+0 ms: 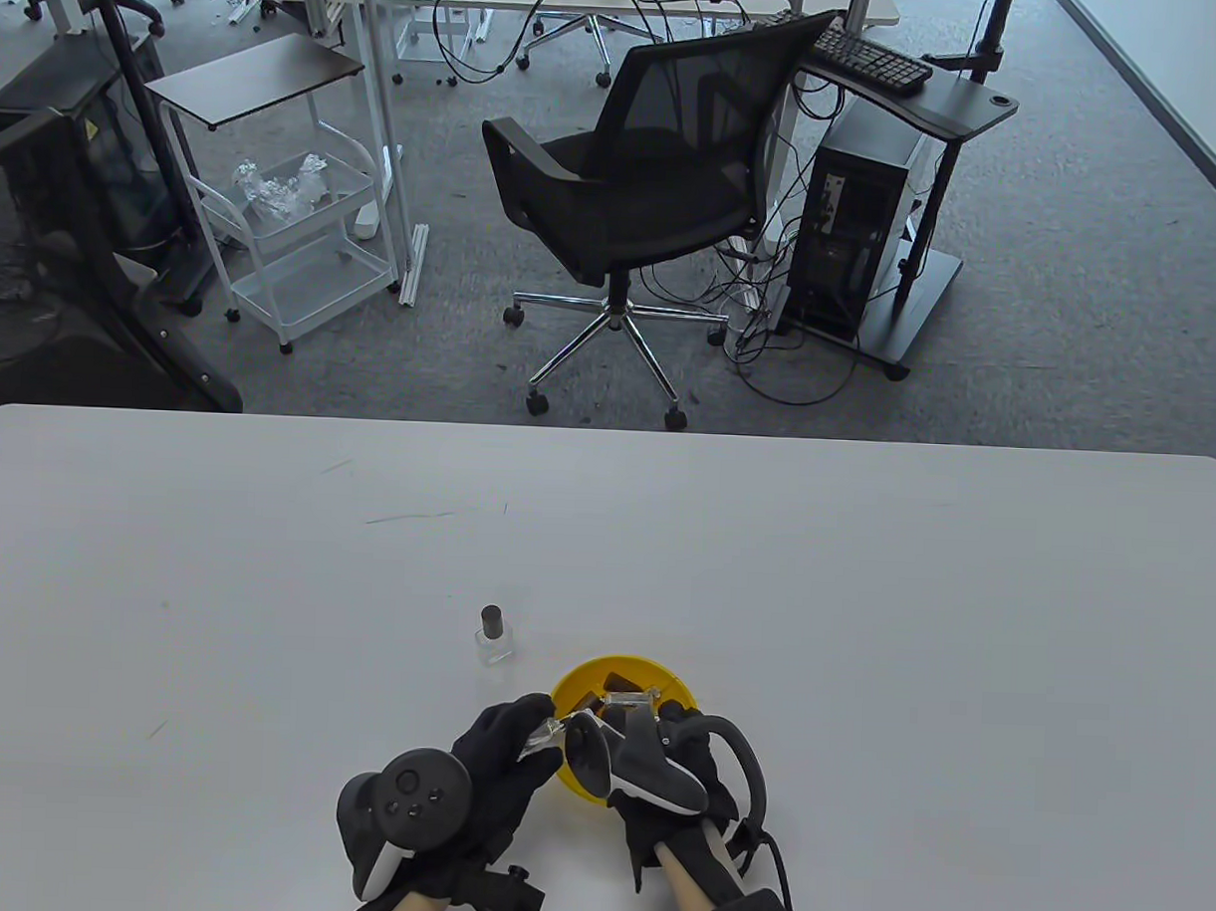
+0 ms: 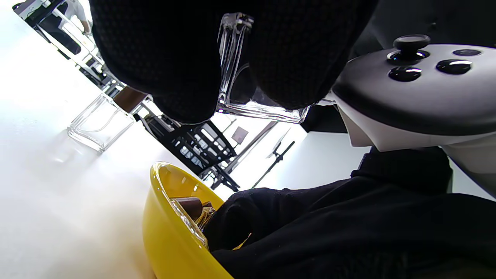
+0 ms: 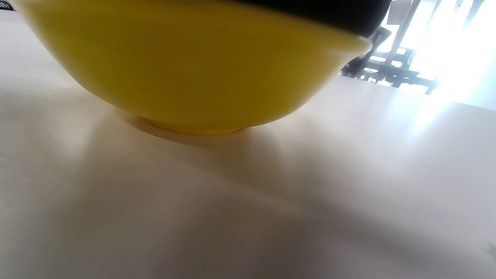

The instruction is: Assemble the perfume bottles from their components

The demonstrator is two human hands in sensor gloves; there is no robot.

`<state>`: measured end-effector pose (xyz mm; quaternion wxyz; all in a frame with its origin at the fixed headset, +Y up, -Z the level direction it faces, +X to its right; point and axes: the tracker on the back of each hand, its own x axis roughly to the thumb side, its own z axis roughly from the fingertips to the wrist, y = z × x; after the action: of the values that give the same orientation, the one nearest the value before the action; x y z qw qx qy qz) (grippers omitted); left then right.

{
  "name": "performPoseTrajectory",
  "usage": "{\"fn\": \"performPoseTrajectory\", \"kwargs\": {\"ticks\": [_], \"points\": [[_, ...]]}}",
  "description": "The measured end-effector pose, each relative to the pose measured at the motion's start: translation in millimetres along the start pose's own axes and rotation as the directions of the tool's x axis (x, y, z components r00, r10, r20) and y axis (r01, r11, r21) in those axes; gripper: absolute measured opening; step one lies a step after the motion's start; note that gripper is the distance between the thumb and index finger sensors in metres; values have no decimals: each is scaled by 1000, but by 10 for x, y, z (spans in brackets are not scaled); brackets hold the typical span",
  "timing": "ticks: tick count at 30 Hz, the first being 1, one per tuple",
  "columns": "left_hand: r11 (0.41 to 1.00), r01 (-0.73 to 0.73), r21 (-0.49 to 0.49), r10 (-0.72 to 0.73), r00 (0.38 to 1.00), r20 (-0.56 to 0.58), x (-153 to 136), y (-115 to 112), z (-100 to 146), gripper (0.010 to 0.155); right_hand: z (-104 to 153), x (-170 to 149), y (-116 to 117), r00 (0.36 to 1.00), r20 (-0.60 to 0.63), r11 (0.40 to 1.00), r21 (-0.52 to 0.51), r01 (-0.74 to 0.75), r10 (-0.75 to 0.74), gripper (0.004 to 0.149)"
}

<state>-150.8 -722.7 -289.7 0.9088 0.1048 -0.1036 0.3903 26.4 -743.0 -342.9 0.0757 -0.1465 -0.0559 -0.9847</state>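
My left hand (image 1: 531,729) pinches a clear square glass bottle (image 1: 546,738) without a cap, just left of the yellow bowl (image 1: 572,685). In the left wrist view the bottle (image 2: 248,97) sits between finger and thumb. My right hand (image 1: 680,739) reaches into the bowl from the right, its fingers hidden under the tracker. Brown caps (image 2: 190,204) and glass parts lie in the bowl (image 2: 164,232). Whether the right hand holds one is not visible. A finished bottle (image 1: 493,639) with a dark cap stands on the table behind the bowl.
The white table (image 1: 862,604) stretches wide on all sides of the bowl. Its far edge lies well beyond the hands, with an office chair (image 1: 637,198) past it. The right wrist view shows only the bowl's outer wall (image 3: 193,66) and tabletop.
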Motion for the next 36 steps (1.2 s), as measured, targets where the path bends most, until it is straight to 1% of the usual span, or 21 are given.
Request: {"fn": "performPoseTrajectory", "kwargs": {"ticks": [7,12,22,24,28,32,36], "points": [[1000,-6,0,6,1000,-10,-6,9,-4,54,-1,25,14,999,0,999,-11,-32,32,49],[1000,-6,-3,6,1000,-17,-15,11,-8,54,-4,38,21,1000,9,1000,18,-24,23,49],[1000,8,-19,-9,1000,-24,-27,-2,-11,54,-13,29,21,1000,8,1000,21,-3,3,50],[1000,3,-20,-3,1000,-28,-35,1,-15,54,-8,7,-5,999,8,999,30,38,-38,50],[1000,-7,-19,7,999,-38,-51,9,-21,54,33,-52,-84,998,13,997,20,68,-68,53],[1000,-13,-19,13,999,-42,-57,10,-23,54,114,-135,-165,994,37,994,15,106,-106,60],[1000,-10,-22,9,999,-42,-60,3,-21,54,233,-280,-236,973,68,974,-36,222,-219,55]]}}
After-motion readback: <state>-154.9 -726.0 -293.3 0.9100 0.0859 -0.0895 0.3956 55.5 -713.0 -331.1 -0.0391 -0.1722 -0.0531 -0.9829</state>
